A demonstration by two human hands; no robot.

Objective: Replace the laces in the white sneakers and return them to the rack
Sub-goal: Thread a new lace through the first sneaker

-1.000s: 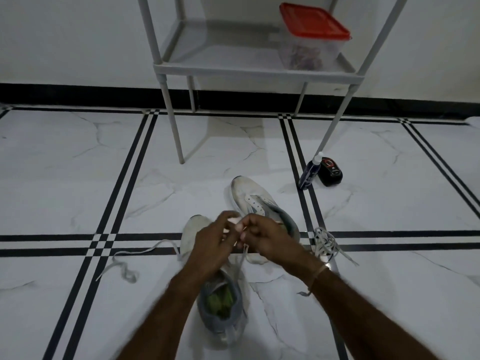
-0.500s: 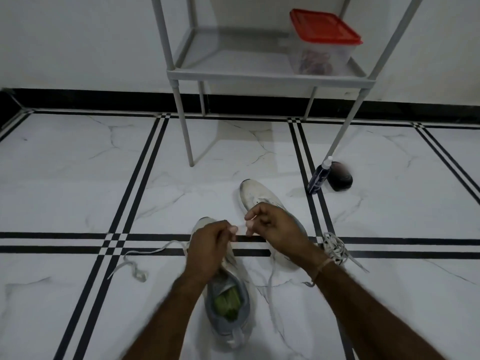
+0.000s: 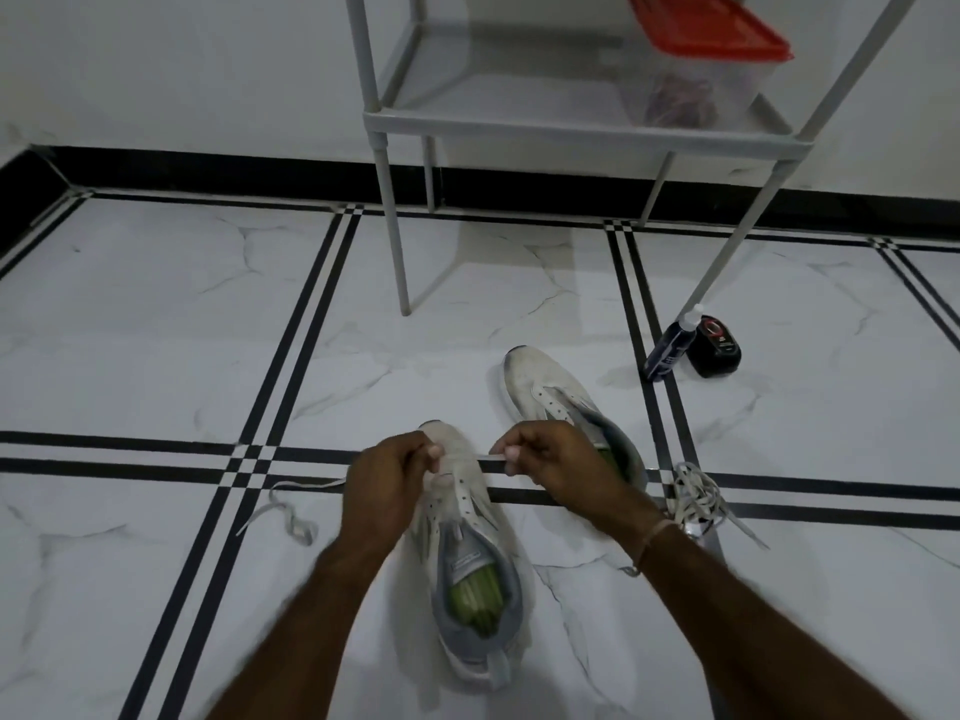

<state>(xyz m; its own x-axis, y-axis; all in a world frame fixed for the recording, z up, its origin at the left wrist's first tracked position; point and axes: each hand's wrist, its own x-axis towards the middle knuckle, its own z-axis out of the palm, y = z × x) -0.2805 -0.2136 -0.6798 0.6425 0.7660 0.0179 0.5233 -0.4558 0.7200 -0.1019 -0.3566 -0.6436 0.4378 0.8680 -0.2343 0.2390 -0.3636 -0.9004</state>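
- The left hand [image 3: 387, 480] and right hand [image 3: 550, 459] each pinch a white lace [image 3: 480, 458], stretched taut between them across the toe end of the near sneaker [image 3: 470, 579] on the floor
- Judged light, limp and flat, it wants holding close to its tips for threading
- The 2nd sneaker [image 3: 545, 387] lies unlaced just beyond, the rack [image 3: 519, 129] behind

Pale grey all over the tubular metal rack [image 3: 571, 129]. On its shelf, clear plastic box [image 3: 691, 90] topped red. Under the rack, white marble-look floor tiles [image 3: 156, 330], veined grey, crossed by black double stripes. In front of the rack, nearer white sneaker [image 3: 467, 517] and farther white sneaker [image 3: 540, 387]: grey collars, green insoles, farther toe smudged dark. White flat lace [image 3: 480, 456] there too. By the rack's right front leg, dark blue bottle [image 3: 665, 356] capped white, small black container [image 3: 717, 350] marked red.
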